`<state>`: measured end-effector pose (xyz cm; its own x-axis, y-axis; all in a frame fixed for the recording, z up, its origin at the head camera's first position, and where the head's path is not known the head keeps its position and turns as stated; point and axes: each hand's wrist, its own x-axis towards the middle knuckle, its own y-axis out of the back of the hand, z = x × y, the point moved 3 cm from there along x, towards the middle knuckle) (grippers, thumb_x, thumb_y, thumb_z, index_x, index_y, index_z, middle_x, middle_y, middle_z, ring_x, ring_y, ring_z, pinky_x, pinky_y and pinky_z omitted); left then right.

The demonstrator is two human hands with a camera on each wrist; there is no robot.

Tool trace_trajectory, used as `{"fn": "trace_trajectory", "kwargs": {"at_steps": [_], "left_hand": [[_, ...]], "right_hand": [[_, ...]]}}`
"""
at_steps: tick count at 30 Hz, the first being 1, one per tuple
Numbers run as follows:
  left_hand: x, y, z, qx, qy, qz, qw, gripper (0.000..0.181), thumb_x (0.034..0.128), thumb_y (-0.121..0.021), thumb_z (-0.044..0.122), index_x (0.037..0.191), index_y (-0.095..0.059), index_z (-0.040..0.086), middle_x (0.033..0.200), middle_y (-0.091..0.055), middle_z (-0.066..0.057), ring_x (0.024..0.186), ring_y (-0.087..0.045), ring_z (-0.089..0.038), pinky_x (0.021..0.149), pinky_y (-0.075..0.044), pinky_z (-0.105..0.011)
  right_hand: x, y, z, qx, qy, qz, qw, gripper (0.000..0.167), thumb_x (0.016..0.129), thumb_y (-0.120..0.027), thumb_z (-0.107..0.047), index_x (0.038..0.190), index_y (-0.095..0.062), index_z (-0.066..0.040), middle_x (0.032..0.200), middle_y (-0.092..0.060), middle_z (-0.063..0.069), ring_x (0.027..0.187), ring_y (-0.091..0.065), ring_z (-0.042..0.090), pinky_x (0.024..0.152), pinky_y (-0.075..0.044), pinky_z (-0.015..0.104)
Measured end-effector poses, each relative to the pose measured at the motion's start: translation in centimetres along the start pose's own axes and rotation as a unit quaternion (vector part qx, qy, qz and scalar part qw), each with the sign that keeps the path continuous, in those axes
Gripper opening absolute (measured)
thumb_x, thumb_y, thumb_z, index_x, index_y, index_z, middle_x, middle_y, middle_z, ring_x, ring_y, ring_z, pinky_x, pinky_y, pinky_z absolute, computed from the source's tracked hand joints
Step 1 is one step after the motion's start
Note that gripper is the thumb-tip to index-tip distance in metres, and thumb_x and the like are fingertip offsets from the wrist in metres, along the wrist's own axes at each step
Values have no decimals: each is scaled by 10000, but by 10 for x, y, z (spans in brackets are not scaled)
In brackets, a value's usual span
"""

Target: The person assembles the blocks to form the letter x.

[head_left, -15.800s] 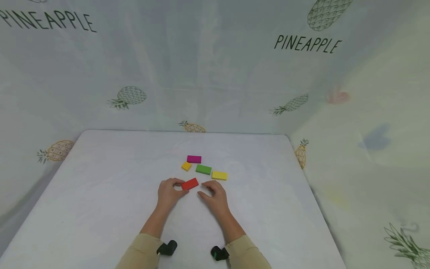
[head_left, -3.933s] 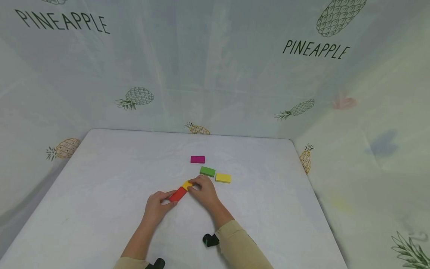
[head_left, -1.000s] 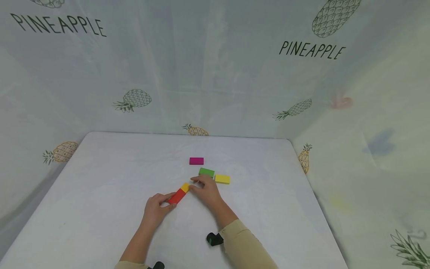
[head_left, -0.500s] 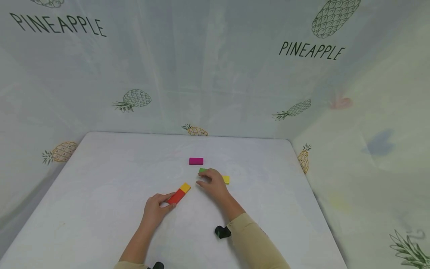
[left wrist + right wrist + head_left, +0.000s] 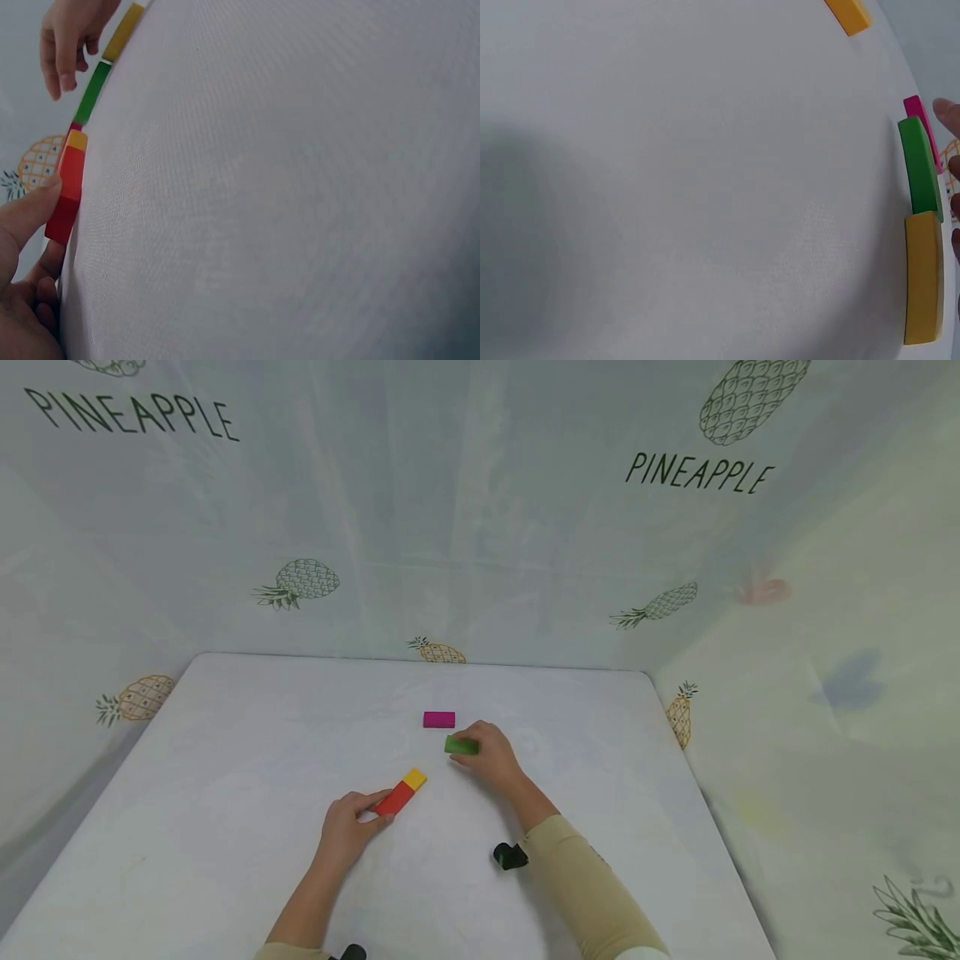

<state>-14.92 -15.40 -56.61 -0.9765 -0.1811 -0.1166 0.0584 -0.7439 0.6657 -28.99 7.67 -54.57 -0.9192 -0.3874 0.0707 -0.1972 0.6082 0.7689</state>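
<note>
Here, left hand (image 5: 347, 828) pinches an oblong, red block (image 5: 396, 798); right hand (image 5: 492, 757) hangs spread by a green block (image 5: 919, 166).

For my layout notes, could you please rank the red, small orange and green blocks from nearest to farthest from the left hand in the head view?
1. Red block: nearest, held in the left hand.
2. Small orange block: at the red block's far end.
3. Green block: farthest, further right, by the right hand.
</note>
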Motion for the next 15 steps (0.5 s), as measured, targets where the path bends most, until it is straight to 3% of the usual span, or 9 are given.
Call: {"fn": "trace_trajectory", "kwargs": {"at_steps": [7,15], "left_hand": [[-1,1,-1,-116,-156,88,9998,438,814,-787,115,1240,-695,162,951,-613,-26,921,-506,-218,731,-418,-344],[-2,1,0,-139,-104,49,9998,433,817,-784,119,1238,-697,169,961,-615,-20,927,-505,-214,736,-420,-344]], "right_hand": [[9,4,3,-239,17,-351,9991,401,800,-819,-278,1166,-718,-152,1038,-588,-13,980,-534,158,863,-470,303],[17,6,3,-257,-237,-756,9965,455,787,-829,-294,1209,-697,-184,1058,-575,-20,979,-514,154,865,-457,302]]}}
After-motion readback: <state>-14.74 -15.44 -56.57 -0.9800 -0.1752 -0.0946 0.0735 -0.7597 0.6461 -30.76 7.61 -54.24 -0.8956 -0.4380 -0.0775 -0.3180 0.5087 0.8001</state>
